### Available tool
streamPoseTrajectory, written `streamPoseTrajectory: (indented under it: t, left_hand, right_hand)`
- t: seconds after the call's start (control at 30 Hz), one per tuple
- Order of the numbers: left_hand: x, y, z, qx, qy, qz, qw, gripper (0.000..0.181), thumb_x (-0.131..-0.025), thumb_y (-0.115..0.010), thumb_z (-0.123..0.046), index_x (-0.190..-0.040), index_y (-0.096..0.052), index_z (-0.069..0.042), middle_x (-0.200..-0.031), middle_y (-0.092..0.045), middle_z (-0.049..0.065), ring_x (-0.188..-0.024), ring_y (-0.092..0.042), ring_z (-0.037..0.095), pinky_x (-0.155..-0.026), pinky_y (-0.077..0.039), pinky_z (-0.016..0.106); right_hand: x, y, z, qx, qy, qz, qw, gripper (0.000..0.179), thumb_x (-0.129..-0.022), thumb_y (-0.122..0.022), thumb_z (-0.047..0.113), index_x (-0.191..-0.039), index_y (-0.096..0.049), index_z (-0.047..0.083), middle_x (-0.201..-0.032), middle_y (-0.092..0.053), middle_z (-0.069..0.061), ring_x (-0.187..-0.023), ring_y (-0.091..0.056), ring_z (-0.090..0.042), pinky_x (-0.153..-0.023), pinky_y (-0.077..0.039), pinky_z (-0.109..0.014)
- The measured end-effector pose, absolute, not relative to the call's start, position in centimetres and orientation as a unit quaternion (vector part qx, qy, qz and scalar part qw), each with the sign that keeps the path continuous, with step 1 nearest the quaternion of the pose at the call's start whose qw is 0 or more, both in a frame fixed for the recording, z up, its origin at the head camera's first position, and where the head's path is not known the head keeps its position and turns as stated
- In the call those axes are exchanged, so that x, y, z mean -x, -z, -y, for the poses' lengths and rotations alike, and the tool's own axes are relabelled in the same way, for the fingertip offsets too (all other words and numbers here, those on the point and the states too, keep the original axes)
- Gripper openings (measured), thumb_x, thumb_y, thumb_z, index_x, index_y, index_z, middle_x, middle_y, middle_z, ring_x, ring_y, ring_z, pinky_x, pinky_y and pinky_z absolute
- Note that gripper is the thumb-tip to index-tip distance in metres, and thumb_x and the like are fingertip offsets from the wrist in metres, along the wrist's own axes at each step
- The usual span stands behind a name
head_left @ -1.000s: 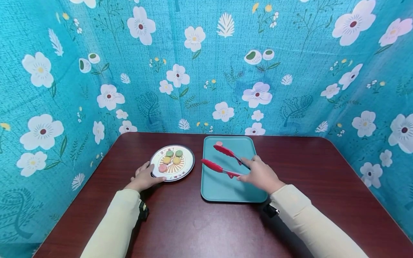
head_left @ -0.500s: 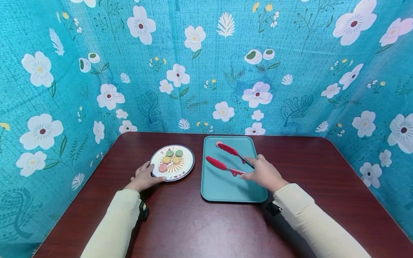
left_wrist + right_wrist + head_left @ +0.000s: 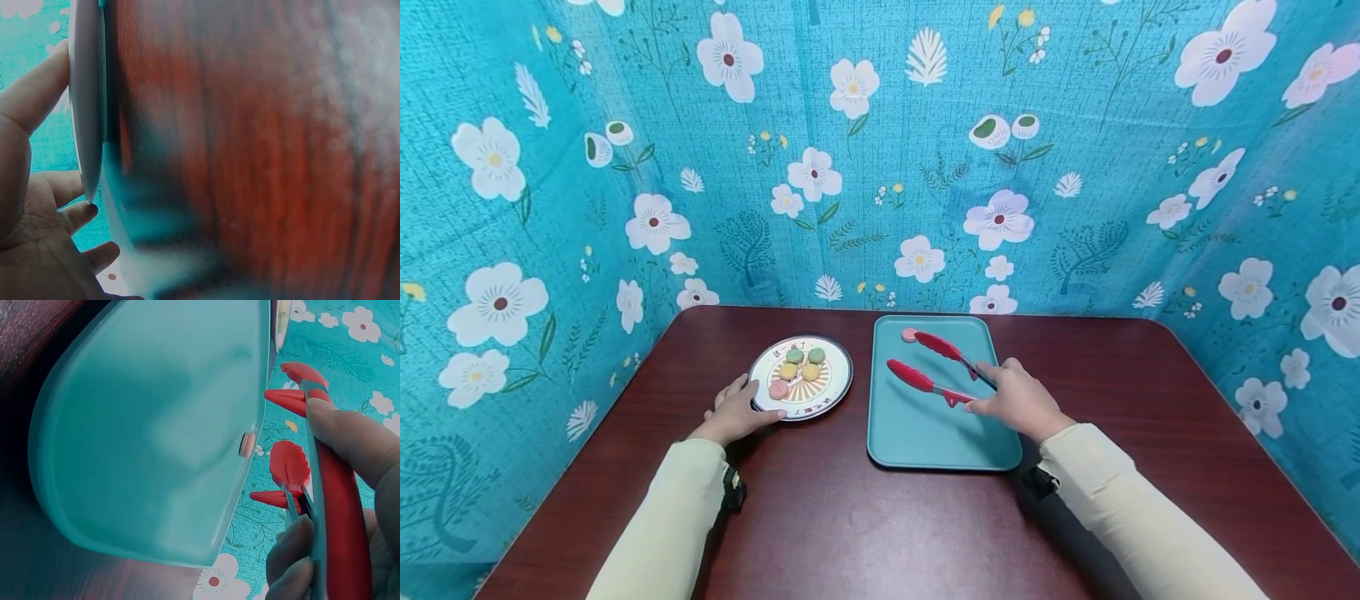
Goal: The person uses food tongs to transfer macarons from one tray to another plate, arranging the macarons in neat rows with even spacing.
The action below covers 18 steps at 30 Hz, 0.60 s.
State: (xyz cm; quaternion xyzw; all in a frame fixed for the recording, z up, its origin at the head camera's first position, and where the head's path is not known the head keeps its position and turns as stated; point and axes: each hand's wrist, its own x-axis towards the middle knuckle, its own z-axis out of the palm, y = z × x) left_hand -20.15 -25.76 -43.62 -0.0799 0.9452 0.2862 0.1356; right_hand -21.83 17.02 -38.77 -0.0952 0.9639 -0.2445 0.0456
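Note:
My left hand [image 3: 735,414] holds the rim of a round white plate [image 3: 837,392], thumb and fingers spread along its near left edge. Two green macarons, two yellow macarons [image 3: 812,372] and a pink macaron [image 3: 778,390] lie on that plate. My right hand [image 3: 1017,402] grips red-tipped tongs [image 3: 912,375] over the teal tray [image 3: 917,442]. The tongs' arms stand apart with nothing between them. Another pink macaron [image 3: 909,335] lies near the tray's far left corner, just left of the farther tong tip; the right wrist view also shows this macaron [image 3: 247,445].
The dark wooden table [image 3: 820,517] carries both plate and tray, with a strip of tabletop between them. A blue flowered curtain [image 3: 880,167] rises behind the table and along its sides.
My right hand has shifted the tongs slightly right, so the pink macaron on the tray shows fully beside the farther tip. The left hand and plate stay in place.

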Motion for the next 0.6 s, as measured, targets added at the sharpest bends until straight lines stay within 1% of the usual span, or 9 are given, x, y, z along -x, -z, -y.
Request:
streamPoseTrajectory:
  t: [0.2,0.6]
  left_hand:
    - [20.18,43.56,25.79,0.077,-0.283,-0.946,0.135,0.102,-0.083,-0.069,-0.053,-0.151,-0.02,0.004,-0.155,-0.007,0.027,-0.137,-0.007,0.049,-0.105,-0.01,0.071]
    - [20.36,43.91,25.97,0.08,-0.285,-0.945,0.139,0.099,-0.084,-0.068,-0.05,-0.151,-0.019,0.003,-0.156,-0.006,0.026,-0.138,-0.005,0.048,-0.105,-0.009,0.07]
  right_hand:
    - [22.07,38.7,-17.25,0.091,0.244,-0.964,0.051,0.083,-0.074,-0.084,0.034,-0.142,-0.047,0.002,-0.095,-0.048,-0.014,-0.066,-0.048,-0.019,-0.052,-0.044,-0.029]
    - [22.47,38.96,-17.62,0.084,0.237,-0.966,0.055,0.084,-0.076,-0.083,0.034,-0.142,-0.045,0.0,-0.096,-0.048,-0.015,-0.072,-0.048,-0.021,-0.054,-0.044,-0.029]
